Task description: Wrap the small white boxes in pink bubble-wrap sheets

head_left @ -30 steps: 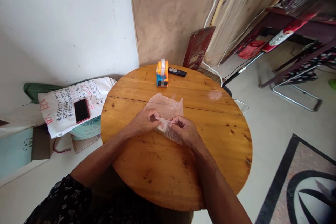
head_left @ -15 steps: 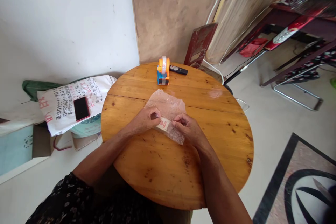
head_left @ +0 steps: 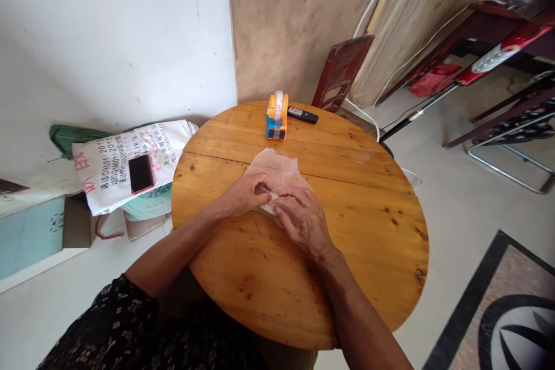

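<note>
A sheet of clear bubble wrap lies on the round wooden table, wrapped round a small white item that is almost hidden under my fingers. My left hand pinches the wrap's near left edge. My right hand lies over the wrap's near right part, fingers curled down onto it, touching the left hand's fingertips. An orange and blue tape dispenser stands at the table's far edge, with a black remote beside it.
A printed white sack with a dark phone on it sits left of the table. A red chair stands behind the table, white cables run along the floor, and a patterned mat lies at the right.
My right hand has moved left and over the bubble wrap, covering the small white item that showed between the hands half a second ago. The view has shifted slightly.
</note>
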Tool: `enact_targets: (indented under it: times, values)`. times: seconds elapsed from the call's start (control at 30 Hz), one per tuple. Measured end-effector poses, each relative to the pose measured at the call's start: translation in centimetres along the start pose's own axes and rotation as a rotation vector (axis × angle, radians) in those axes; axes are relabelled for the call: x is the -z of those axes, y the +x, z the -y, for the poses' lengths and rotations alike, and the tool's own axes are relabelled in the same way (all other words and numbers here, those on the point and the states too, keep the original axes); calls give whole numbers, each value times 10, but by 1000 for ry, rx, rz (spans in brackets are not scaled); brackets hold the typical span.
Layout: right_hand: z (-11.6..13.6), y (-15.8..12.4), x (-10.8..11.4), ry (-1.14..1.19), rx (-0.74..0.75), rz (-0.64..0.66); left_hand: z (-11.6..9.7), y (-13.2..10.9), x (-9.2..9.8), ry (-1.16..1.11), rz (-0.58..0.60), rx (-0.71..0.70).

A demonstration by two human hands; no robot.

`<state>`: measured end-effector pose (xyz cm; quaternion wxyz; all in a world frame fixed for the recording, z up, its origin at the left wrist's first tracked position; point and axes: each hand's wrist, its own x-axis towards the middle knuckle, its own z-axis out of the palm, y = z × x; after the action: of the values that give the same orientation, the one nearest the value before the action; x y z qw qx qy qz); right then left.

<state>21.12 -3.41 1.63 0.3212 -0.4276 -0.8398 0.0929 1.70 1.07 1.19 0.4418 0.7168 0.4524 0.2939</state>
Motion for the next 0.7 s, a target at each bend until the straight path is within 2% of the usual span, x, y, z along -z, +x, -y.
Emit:
enact_targets:
  times: [0.1, 0.2, 0.37, 0.47, 0.6, 0.7]
  values:
    - [0, 0, -5, -105, 62, 69, -3, 1, -1, 5, -11, -3]
    - [-2, 0, -8, -160, 106, 71, -5, -1, 4, 35, -20, 6]
    - [-2, 0, -9, -239, 117, 104, 4, -9, 29, 35, 2, 59]
    - [-1, 0, -10, -284, 128, 138, 10, -12, 40, 131, 12, 126]
    - [2, 1, -13, -354, 116, 135, 11, -9, 37, 349, -19, 181]
    - [5, 3, -16, -402, 106, 127, 11, -9, 33, 468, -91, 195]
